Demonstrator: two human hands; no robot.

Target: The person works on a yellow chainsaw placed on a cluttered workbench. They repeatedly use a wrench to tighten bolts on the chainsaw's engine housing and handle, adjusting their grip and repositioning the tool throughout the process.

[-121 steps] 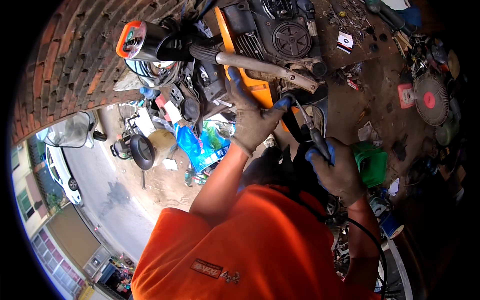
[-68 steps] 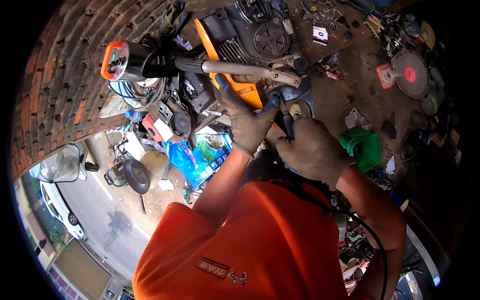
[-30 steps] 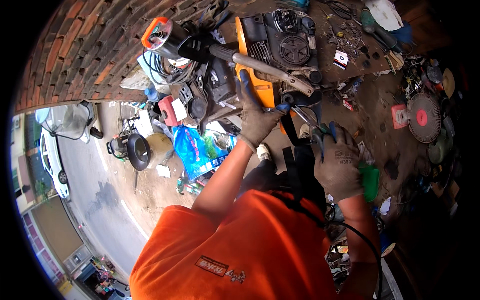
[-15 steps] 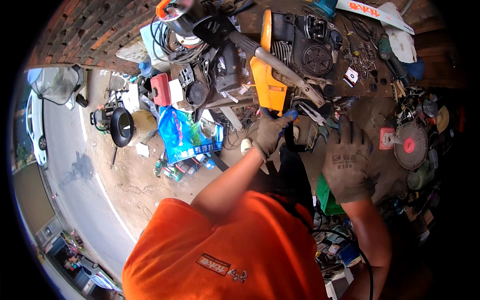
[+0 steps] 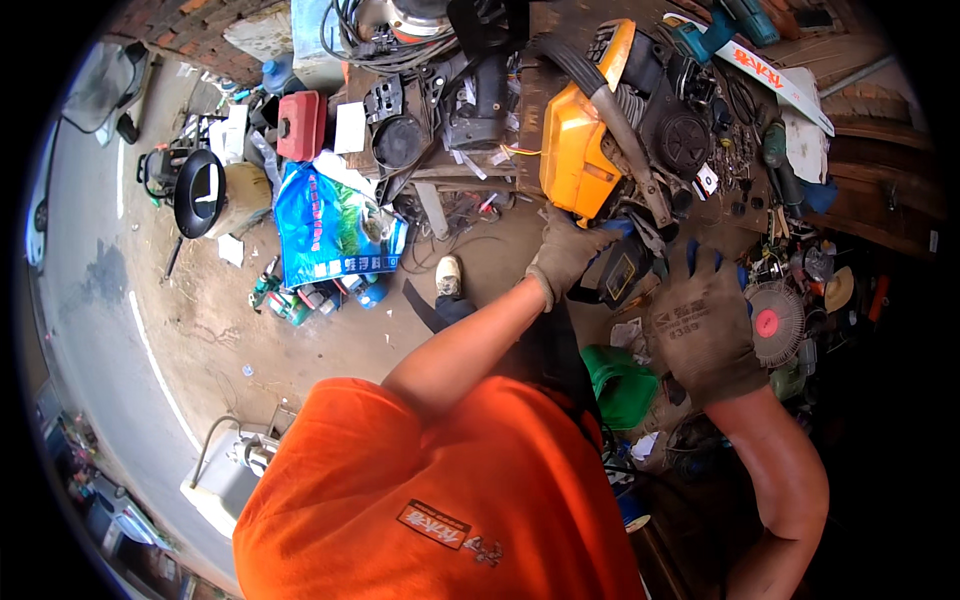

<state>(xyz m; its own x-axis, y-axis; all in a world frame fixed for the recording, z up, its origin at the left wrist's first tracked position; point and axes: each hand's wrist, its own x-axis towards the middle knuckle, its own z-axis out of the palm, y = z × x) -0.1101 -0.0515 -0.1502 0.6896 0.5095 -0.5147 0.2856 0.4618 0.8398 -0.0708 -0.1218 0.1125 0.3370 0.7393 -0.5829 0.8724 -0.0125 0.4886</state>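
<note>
An orange and black chainsaw body [image 5: 585, 150] lies at the bench's edge, its worn grey-brown bar handle [image 5: 630, 150] slanting across it. My gloved left hand [image 5: 575, 250] is closed on the saw's lower end, by a black part [image 5: 625, 275] that hangs below the orange casing. A metal hand tool [image 5: 652, 240], partly hidden, is at that end. My gloved right hand [image 5: 705, 325] is just right of it, fingers stretched out and apart, nothing visible in it.
Greasy parts [image 5: 400, 140], cables and a white guide bar [image 5: 760, 65] crowd the bench. Around me on the ground are a blue bag [image 5: 325, 240], black pan [image 5: 197, 192], green container [image 5: 620, 385], fan [image 5: 775, 322] and scattered junk. A road [image 5: 95, 300] runs at left.
The chainsaw has swung, its orange casing now larger and more upright in view. My right hand has left the grey-handled tool and moved rightward, opening. The view has shifted.
</note>
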